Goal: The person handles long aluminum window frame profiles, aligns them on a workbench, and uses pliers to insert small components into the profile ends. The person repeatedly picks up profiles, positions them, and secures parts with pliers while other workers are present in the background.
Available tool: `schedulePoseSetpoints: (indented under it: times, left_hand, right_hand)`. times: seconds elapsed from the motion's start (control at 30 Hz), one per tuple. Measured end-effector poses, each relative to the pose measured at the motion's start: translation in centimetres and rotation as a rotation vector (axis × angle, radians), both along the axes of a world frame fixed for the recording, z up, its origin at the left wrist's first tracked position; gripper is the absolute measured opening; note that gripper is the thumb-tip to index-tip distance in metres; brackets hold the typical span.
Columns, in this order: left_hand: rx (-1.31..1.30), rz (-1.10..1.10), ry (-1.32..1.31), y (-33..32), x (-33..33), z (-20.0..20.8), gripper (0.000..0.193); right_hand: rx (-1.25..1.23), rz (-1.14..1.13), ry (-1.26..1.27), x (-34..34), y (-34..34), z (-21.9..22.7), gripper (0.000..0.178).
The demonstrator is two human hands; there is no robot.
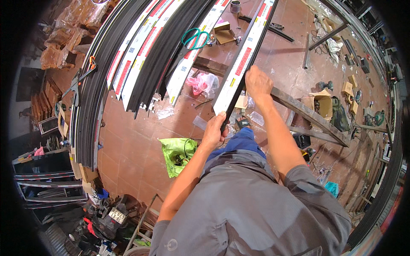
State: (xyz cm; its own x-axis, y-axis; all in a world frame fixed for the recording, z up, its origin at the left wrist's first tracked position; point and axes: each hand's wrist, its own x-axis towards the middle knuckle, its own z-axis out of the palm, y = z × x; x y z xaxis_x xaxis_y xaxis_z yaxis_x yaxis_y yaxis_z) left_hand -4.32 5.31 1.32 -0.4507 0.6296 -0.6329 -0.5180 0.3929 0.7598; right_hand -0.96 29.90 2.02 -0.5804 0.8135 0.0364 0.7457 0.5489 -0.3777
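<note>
A long black profile (239,68), faced with white and red protective film, runs from the top of the view down to my hands. My left hand (213,133) is closed around its near end, the thumb lying on the film. Farther up, my right hand (259,83) is curled in a fist against the profile's right edge; its fingertips are hidden. To the left, several similar film-covered profiles (147,51) lie side by side. Scissors with teal handles (195,39) rest on them.
A metal support beam (311,113) slants off to the right. Below on the tiled floor are a lime-green bag (177,155), pink plastic (203,84) and an open carton (322,106). An orange-tipped clamp (87,68) sits on the left stack; a motorbike (109,217) stands lower left.
</note>
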Motion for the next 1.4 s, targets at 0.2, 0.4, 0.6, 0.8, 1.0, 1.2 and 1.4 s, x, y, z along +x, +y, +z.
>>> schedulePoseSetpoints:
  times: [0.2,0.4,0.6,0.8,1.0,1.2,1.4]
  left_hand:
    - [0.011,0.015,-0.026,0.0,0.2,-0.6,0.055]
    - [-0.007,0.028,0.005,0.0,0.6,-0.6,0.056]
    - [-0.031,-0.017,0.106,-0.1,0.8,-0.7,0.062]
    - [-0.070,0.033,0.122,-0.1,1.4,-1.1,0.060]
    - [-0.088,0.072,0.051,0.2,1.6,-0.2,0.058]
    - [-0.103,0.223,-0.042,0.6,2.6,0.3,0.057]
    - [-0.160,0.287,-0.129,-0.4,3.0,-0.1,0.064]
  right_hand:
    - [-0.023,-0.011,-0.024,-1.9,7.0,-0.5,0.035]
    - [0.006,-0.013,0.005,-3.7,13.6,-1.0,0.038]
    - [-0.004,0.019,-0.039,-5.8,20.6,-0.8,0.042]
    - [-0.008,-0.002,-0.056,-8.4,29.2,-0.7,0.045]
    - [0.069,0.054,-0.145,-11.5,39.5,-2.8,0.046]
    - [0.332,0.260,-0.261,-14.1,53.7,-7.2,0.040]
    - [0.548,0.460,-0.403,-16.1,62.3,-5.6,0.032]
